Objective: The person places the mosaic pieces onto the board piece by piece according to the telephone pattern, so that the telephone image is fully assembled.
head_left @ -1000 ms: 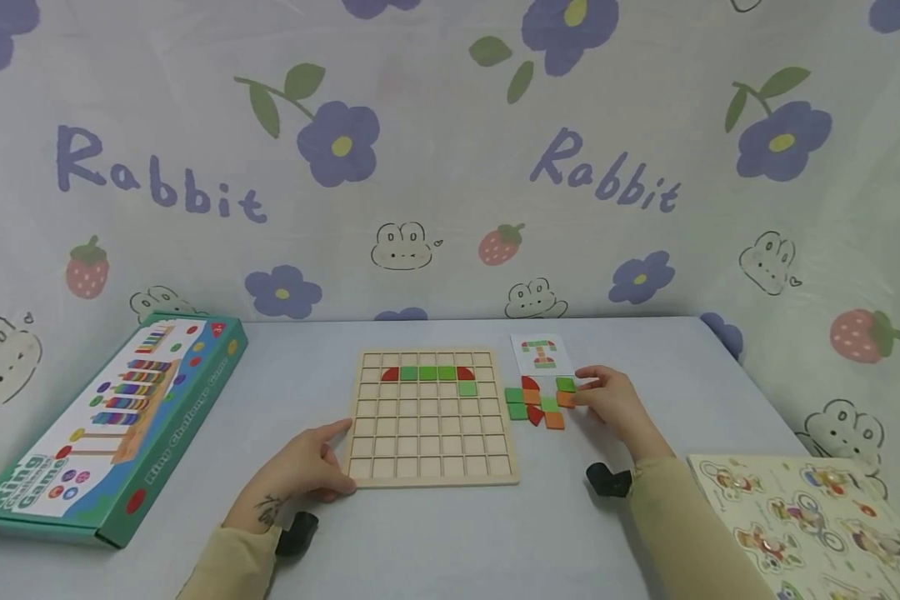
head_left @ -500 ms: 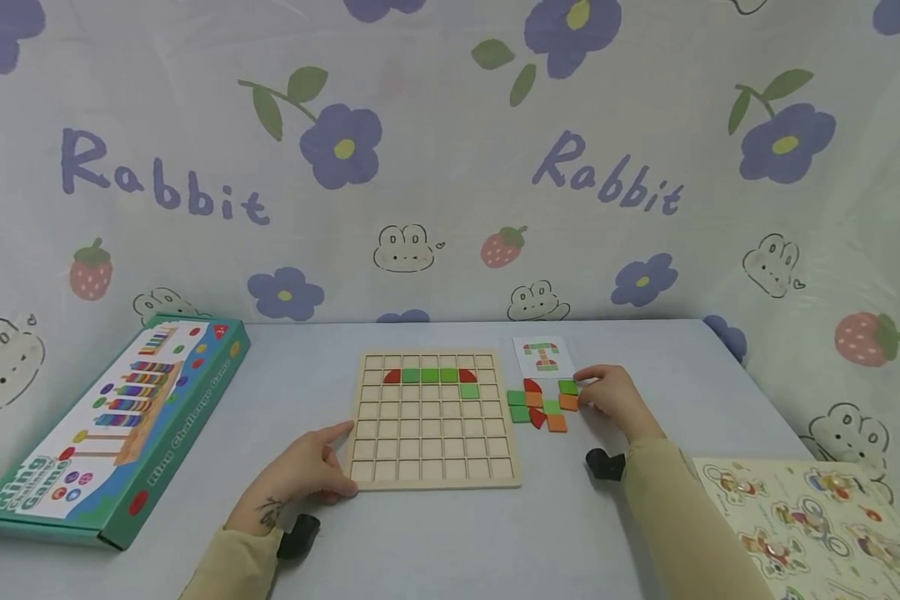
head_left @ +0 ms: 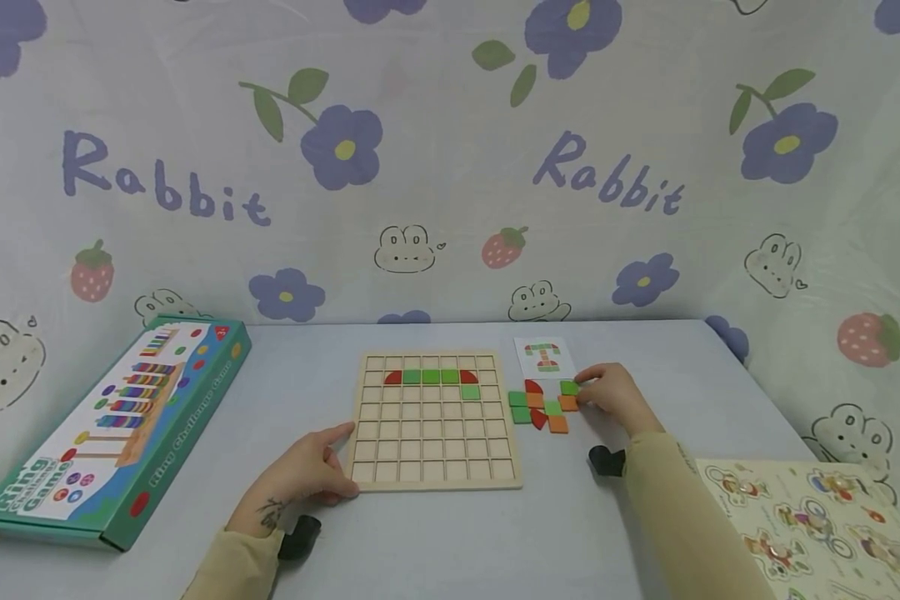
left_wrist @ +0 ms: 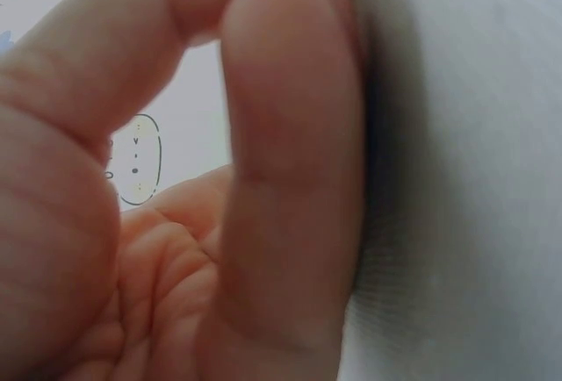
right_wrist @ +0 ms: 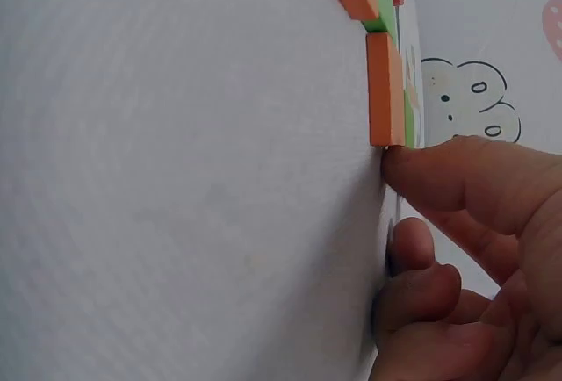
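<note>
left hand (head_left: 300, 468), spread, is touching the board (head_left: 435, 429) at its left edge | right hand (head_left: 613, 395), thumb and finger apart, is touching an orange tile (head_left: 567, 403)

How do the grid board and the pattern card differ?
The grid board is larger than the pattern card. The board is wood-coloured; the card is white. The board holds separate tiles; the card carries only a printed design. Both lie flat on the table.

"Rabbit" stands twice in purple on the patterned backdrop (head_left: 450, 167); the green-edged box (head_left: 123, 433) reads "Ring Challenge Game" on its top and again along its side; its red corner mark (head_left: 222, 333) is too small to read
</note>
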Demonstrator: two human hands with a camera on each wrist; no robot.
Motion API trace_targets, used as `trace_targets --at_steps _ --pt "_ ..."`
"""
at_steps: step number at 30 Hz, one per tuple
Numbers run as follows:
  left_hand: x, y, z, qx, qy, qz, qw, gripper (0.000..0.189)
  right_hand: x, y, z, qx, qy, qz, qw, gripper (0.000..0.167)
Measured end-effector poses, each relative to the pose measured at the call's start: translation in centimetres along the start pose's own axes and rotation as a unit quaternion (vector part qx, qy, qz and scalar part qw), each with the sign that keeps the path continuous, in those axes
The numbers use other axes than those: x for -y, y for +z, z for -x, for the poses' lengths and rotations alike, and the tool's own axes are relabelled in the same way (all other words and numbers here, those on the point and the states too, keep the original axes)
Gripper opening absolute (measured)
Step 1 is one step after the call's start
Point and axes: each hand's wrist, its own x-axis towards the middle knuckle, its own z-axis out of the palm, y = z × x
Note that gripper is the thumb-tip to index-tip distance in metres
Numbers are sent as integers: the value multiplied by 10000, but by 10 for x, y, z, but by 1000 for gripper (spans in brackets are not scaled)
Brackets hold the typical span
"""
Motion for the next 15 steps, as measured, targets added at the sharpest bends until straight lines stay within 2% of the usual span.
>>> trace_targets --at_steps 5,9,12,15 --pt "-1 0 1 5 -18 -48 10000 95 4 0 5 -291 -264 -101 9992 40" --pt "-1 0 0 20 -10 -16 10000 95 16 6 8 -395 -534 -673 9955 36" --pt "-1 0 1 14 -26 13 10000 95 30 17 12 -322 -822 -1271 9880 33" --pt "-1 0 0 -6 -58 16 10000 95 47 32 18 -130 -1177 -1888 9749 32"
